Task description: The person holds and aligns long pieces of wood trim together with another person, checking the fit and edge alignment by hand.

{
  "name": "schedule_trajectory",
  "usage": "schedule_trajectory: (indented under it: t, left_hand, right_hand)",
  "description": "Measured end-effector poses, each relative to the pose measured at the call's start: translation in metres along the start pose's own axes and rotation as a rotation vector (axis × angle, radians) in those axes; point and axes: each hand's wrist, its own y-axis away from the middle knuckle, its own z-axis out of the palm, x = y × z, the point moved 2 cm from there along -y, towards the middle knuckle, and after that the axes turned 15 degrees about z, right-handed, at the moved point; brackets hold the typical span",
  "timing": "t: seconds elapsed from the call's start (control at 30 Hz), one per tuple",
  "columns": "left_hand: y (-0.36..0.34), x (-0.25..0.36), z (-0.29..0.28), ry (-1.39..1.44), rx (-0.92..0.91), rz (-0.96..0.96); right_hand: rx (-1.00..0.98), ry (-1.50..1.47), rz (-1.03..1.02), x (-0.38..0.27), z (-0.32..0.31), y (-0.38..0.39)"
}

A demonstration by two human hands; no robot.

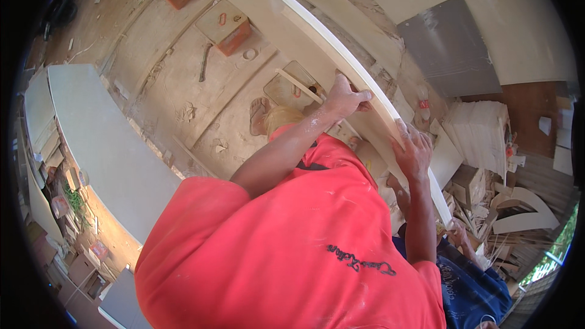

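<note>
While left hand [347, 97] and right hand [414, 149] steadied long board [317, 44] | grip: both held its upper edge | board ran far centre to near right | progress: seemed raised on edge, not yet set down

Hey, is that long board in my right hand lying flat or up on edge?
Up on edge: the long board shows its narrow, pale edge to the camera, with your right hand on that edge.

Dk. script lettering [361, 261] on red shirt [286, 231], lt. lettering [448, 284] on blue shirt [481, 289]
</note>
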Motion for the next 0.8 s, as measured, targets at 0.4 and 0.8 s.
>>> schedule_trajectory:
  t: [0.4, 0.8]
  left_hand:
    - [-0.002, -0.004, -0.003, -0.038, -0.027, -0.053]
    - [-0.005, -0.007, -0.007, -0.019, -0.097, -0.007]
  right_hand:
    - [-0.015, -0.012, -0.020, -0.002, 0.001, -0.003]
    - [-0.097, -0.078, -0.028, -0.010, 0.003, -0.020]
